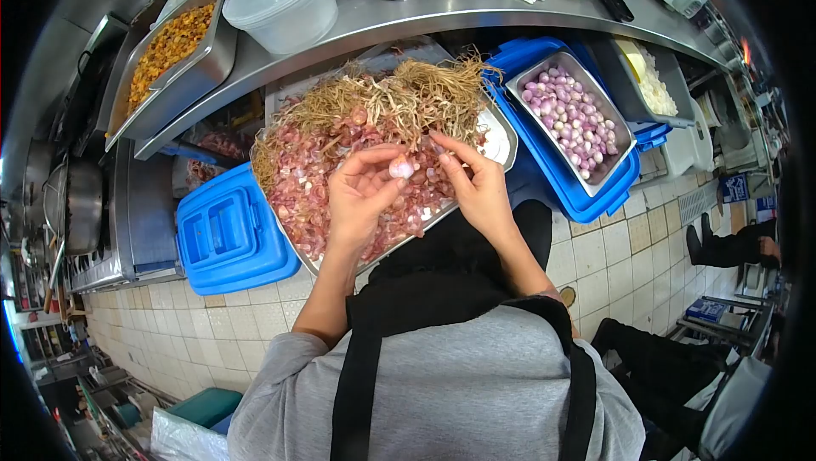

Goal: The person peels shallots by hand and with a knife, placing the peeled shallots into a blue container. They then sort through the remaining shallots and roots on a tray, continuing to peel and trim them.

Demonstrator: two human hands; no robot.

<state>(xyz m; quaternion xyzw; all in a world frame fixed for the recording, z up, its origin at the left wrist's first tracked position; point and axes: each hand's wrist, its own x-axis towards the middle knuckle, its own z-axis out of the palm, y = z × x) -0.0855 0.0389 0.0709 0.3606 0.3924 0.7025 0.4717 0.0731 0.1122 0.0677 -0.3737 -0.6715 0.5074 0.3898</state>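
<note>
Between the thumb and fingers of my left hand (357, 197) is a small shallot (401, 167), pale pink and white. My right hand (483, 187) is just to the right of it, thumb and forefinger drawn close together; whatever they pinch, if anything, is too small to make out. Both hands are above a large metal tray (507, 134). Loose reddish shallot skins (310, 185) cover much of it, and dry stringy roots and stalks (425, 91) are heaped along its far side.
At right, a metal pan (627, 140) of peeled shallots (571, 119) rests on a blue lid (595, 204). Another blue lid (223, 244) lies left. A steel counter (357, 23) runs behind, bearing a plastic tub (285, 6). Someone's dark-clothed leg (735, 244) shows at far right.
</note>
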